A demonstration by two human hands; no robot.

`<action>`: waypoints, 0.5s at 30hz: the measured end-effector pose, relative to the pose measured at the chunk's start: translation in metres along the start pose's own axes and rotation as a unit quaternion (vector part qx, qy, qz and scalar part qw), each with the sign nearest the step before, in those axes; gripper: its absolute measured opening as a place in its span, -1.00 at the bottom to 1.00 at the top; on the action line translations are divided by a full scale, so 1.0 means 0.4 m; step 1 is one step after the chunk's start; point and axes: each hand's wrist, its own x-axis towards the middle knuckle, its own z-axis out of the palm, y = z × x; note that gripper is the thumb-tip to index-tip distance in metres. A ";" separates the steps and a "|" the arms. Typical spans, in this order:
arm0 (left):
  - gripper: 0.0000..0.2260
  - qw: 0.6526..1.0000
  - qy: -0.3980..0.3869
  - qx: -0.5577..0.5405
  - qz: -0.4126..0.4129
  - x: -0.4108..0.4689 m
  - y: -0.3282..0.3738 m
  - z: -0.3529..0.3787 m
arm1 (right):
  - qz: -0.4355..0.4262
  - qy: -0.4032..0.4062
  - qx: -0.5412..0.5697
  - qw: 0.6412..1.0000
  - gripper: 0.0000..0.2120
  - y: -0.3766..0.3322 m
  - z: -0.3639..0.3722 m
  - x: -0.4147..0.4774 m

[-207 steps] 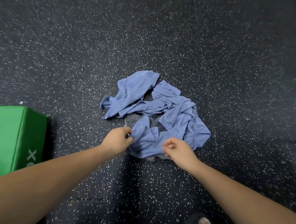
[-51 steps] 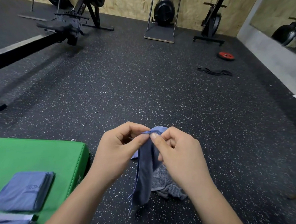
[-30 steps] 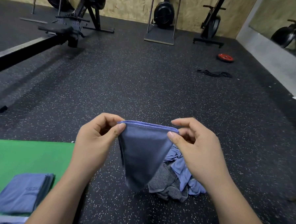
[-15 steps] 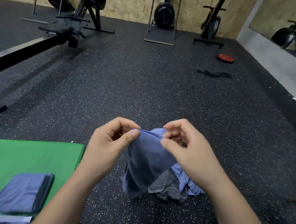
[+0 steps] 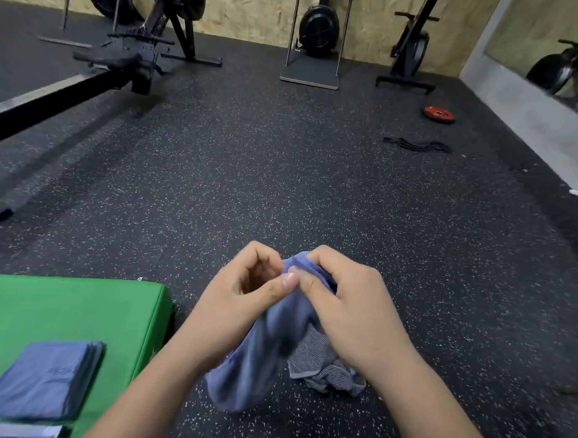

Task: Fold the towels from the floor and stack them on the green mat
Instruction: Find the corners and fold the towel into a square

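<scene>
A blue towel (image 5: 257,357) hangs in front of me, bunched and blurred. My left hand (image 5: 239,303) and my right hand (image 5: 346,305) pinch its top edge, thumbs nearly touching. Behind it on the floor lies a small heap of towels (image 5: 320,364), a grey striped one on top; my right forearm hides part of it. The green mat (image 5: 58,310) sits at the lower left. A stack of folded blue towels (image 5: 45,378) lies on it, and the edge of another folded towel (image 5: 12,430) shows at the frame's bottom.
Dark speckled rubber floor (image 5: 282,185) stretches ahead. A rowing machine rail (image 5: 53,96) runs along the left. Exercise machines (image 5: 319,29) stand by the far wall. A red weight plate (image 5: 439,113) and a black band (image 5: 415,145) lie at the right.
I lifted one blue towel from the floor heap. A second ago my hands held its top edge spread apart; now they have come together and the towel hangs bunched.
</scene>
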 end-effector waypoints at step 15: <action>-0.83 0.979 -0.026 0.200 0.009 -0.011 -0.065 -0.050 | 0.018 0.185 -0.016 0.983 -0.88 0.053 -0.119 0.013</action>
